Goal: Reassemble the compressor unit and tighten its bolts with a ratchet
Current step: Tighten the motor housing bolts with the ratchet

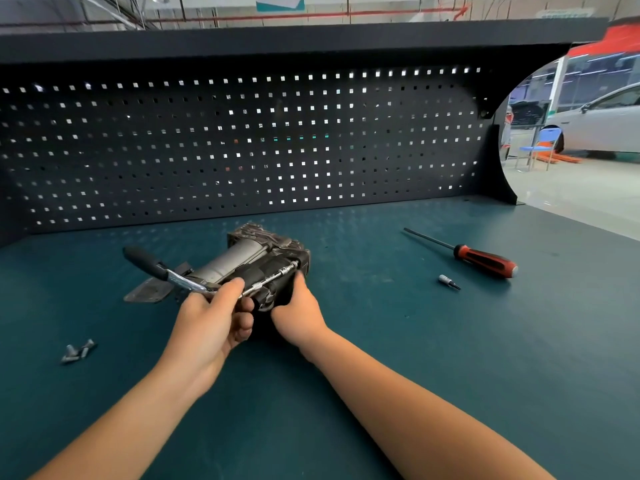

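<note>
On the teal mat [433, 348], left hand [207, 323] fingers grip the chrome ratchet [180, 279]; right hand [298, 311] fingers clasp the cylindrical compressor [235, 259].

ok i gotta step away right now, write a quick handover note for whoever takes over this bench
Left hand grips the ratchet at its head; the extension reaches the far right side of the compressor unit.
Right hand holds the unit's near end, steadying it on the bench.
Done: the unit lies on its side with the tool seemingly set on one bolt; tightness cannot be told.
Left: a few loose bolts lie at the bench's left, likely yet to be fitted and tightened.
Spare: screwdriver and small bit socket at the right.
</note>
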Motion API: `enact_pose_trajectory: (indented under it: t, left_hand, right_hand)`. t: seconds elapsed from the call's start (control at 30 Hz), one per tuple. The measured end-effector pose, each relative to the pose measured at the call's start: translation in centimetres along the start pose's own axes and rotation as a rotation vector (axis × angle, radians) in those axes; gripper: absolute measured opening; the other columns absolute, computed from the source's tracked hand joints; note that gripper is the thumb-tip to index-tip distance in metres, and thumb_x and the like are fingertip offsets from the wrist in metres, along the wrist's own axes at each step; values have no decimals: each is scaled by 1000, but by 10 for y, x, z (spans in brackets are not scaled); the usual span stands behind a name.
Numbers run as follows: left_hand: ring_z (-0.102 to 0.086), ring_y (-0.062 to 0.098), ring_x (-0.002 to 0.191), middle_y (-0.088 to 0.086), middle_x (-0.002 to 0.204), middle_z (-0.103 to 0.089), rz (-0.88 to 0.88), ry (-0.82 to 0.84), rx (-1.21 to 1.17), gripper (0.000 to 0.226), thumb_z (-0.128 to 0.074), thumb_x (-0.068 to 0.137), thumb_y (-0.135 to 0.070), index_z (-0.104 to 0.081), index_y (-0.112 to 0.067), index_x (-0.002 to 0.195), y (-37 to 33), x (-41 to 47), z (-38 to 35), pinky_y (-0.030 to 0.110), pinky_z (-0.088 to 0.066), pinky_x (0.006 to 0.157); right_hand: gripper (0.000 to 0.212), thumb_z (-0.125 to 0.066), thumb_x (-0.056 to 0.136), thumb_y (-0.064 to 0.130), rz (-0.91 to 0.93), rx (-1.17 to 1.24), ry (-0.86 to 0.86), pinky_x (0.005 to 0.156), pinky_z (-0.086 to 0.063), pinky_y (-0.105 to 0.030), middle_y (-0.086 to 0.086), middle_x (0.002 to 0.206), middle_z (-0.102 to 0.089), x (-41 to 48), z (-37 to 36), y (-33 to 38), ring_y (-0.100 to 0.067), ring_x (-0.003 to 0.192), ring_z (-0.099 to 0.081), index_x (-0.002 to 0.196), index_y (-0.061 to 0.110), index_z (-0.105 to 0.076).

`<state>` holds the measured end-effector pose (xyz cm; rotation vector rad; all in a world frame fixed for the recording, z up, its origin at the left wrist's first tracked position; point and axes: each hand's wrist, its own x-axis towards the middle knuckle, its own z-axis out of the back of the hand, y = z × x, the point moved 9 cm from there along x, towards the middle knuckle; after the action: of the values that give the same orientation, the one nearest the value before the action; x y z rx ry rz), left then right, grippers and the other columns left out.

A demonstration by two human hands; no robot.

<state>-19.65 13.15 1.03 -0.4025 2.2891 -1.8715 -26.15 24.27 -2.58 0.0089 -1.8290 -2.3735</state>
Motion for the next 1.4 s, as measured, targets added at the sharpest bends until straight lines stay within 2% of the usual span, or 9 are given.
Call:
enact_pose_trajectory:
  t: [0.23, 0.37, 0.47, 0.67, 0.83, 1.0, 1.13, 1.27, 1.4]
  left_hand:
    - [-42, 4, 31, -3, 44, -53, 76, -2, -43, 17, -53, 93, -21, -52, -15, 78, -7, 7, 5, 12, -36, 34]
    - [-47, 6, 33, 1, 48, -58, 118, 26, -124, 18, -52, 93, -26, -53, -16, 79, -1, 3, 2, 14, -39, 34]
    - [-50, 7, 35, 2, 53, -62, 103, 78, -105, 15, -51, 94, -25, -59, -15, 86, 4, -1, 1, 15, -41, 35]
    - [-52, 9, 36, 3, 53, -62, 58, 102, -56, 19, -48, 96, -28, -60, -15, 89, 8, -4, 0, 15, -43, 36]
    - [-53, 9, 39, 1, 52, -59, -23, 111, 53, 19, -48, 96, -25, -54, -10, 86, 8, -7, 0, 18, -43, 36]
    - [-50, 6, 37, -3, 49, -58, -45, 91, 66, 18, -46, 97, -18, -54, -10, 84, 4, -7, -2, 17, -42, 36]
    - [-45, 5, 36, -6, 47, -52, -20, 88, 56, 16, -46, 97, -18, -53, -13, 83, 5, -4, -1, 17, -38, 34]
    - [-44, 4, 34, -4, 45, -52, 66, 59, -52, 17, -48, 96, -19, -52, -14, 80, 10, -2, 2, 15, -38, 32]
    - [-48, 3, 33, 0, 47, -56, 185, 57, -227, 17, -52, 94, -22, -53, -14, 79, 19, -1, 2, 12, -41, 34]
  right_hand:
    - [72, -48, 80, -1, -66, 299, 2, 92, -46, -26, 0, 129, -54, -15, -10, 2, -16, 111, -53, 145, 24, -30]
    - [56, -44, 89, 17, -201, 491, -93, 89, -41, -28, 4, 123, -53, -21, -11, -5, -16, 104, -51, 143, 28, -34]
    - [46, -41, 95, 34, -222, 425, -121, 86, -34, -26, 1, 124, -51, -23, -9, -4, -14, 100, -44, 140, 27, -34]
    - [47, -40, 96, 36, -219, 332, -119, 94, -35, -30, -6, 132, -48, -22, -5, -3, -21, 118, -47, 140, 22, -33]
    - [40, -38, 98, 43, -161, 292, -161, 81, -33, -24, 7, 99, -51, -18, 4, -3, -13, 95, -48, 129, 19, -44]
    - [32, -37, 98, 29, -113, 294, -194, 81, -34, -23, 5, 103, -55, -16, 6, -3, -14, 98, -50, 118, 15, -57]
    - [31, -38, 94, 18, -134, 303, -189, 78, -41, -28, 0, 101, -62, -13, 7, -5, -17, 87, -51, 113, 18, -62]
    - [40, -38, 91, 15, -179, 359, -127, 85, -50, -35, -4, 111, -65, -6, 7, -8, -24, 92, -61, 124, 21, -60]
    - [36, -37, 87, 1, -168, 386, -116, 82, -51, -33, 1, 83, -63, 7, 23, -14, -19, 78, -58, 110, 16, -60]
